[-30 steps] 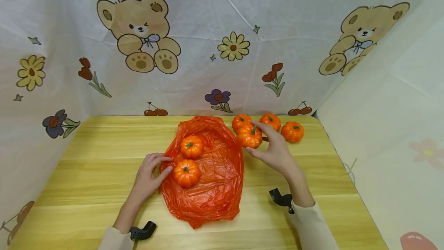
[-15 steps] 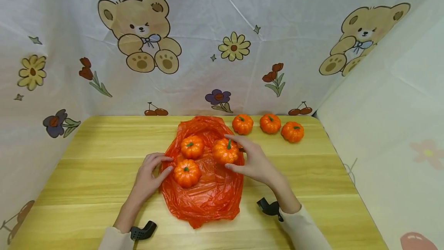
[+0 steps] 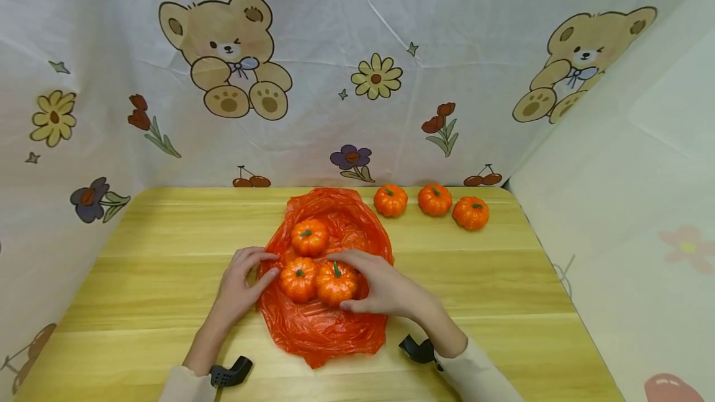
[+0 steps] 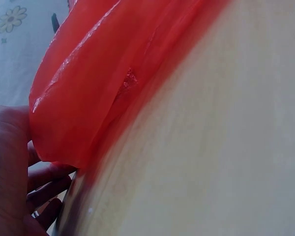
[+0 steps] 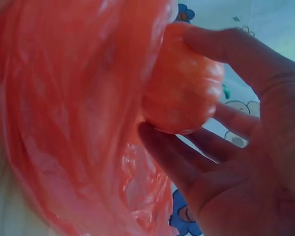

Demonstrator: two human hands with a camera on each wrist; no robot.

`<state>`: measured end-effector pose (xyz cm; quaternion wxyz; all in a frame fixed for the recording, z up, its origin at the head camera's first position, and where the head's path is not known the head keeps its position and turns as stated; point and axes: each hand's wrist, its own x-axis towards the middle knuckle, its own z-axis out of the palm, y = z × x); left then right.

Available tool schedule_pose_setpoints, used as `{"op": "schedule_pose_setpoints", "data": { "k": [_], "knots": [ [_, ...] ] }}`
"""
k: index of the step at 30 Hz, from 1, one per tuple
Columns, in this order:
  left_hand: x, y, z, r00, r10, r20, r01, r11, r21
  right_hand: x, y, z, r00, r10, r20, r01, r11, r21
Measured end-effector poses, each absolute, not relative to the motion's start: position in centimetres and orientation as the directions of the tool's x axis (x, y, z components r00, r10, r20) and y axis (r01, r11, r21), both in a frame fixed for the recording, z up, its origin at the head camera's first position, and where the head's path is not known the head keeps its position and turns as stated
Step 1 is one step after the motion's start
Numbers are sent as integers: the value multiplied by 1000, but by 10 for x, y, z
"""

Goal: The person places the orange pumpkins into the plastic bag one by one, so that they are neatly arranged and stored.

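My right hand [image 3: 380,287] grips a small orange pumpkin [image 3: 337,284] with a green stem, inside the mouth of a spread red plastic bag [image 3: 335,334]. In the right wrist view, the thumb and fingers curve round the held pumpkin [image 5: 184,83], partly behind the bag's thin wall [image 5: 73,113]. Two more pumpkins sit in the bag: one [image 3: 298,280] right beside the held one, another [image 3: 310,237] farther back. My left hand [image 3: 240,281] holds the bag's left rim between thumb and fingers; in the left wrist view, red film [image 4: 83,98] covers part of its fingers.
Three pumpkins stand along the table's back edge, one just right of the bag [image 3: 390,200], a middle one [image 3: 434,200] and a right one [image 3: 471,213]. A bear-print cloth [image 3: 313,79] hangs behind the wooden table [image 3: 475,290].
My right hand has carried its pumpkin from near the back row, over the bag's right rim, to beside the front pumpkin in the bag. The left hand has stayed at the rim.
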<state>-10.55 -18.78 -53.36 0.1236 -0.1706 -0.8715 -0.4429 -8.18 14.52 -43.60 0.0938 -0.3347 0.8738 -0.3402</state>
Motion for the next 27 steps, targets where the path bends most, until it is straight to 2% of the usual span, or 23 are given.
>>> {"op": "schedule_pose_setpoints", "data": {
  "k": [4, 16, 27],
  "knots": [
    [-105, -187, -533, -912, 188, 365, 405, 553, 728, -79, 143, -438, -738, -675, -17, -502, 566, -653],
    [-105, -187, -533, -911, 187, 369, 408, 549, 729, -74, 136, -439, -677, -725, -125, -512, 587, -628],
    [-105, -188, -535, -912, 189, 363, 405, 548, 732, -67, 122, -450, -689, -711, -144, -515, 619, -593]
  ]
}}
